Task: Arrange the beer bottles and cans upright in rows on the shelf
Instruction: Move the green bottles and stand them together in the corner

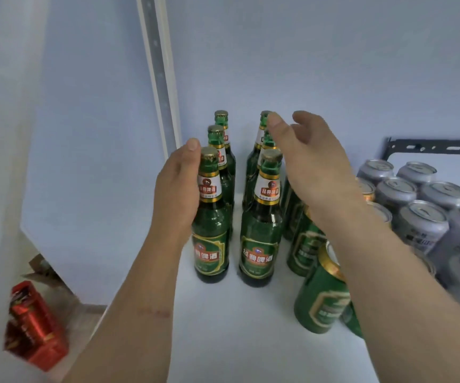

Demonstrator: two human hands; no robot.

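Note:
Green beer bottles with gold caps stand upright in two columns of three on the white shelf (223, 327). My left hand (177, 189) rests with its palm against the left side of the front left bottle (211, 230), thumb up beside the cap. My right hand (306, 161) hovers with relaxed fingers beside the front right bottle (260, 230) and holds nothing. Its thumb hides part of the two bottles behind. Green cans (322, 294) stand in a column under my right forearm, partly hidden by it.
Several silver cans (416, 217) stand in rows at the right of the shelf, with a black metal frame (416, 147) behind them. A white upright post (159, 64) borders the shelf on the left. A red pack (32, 327) lies on the floor at lower left.

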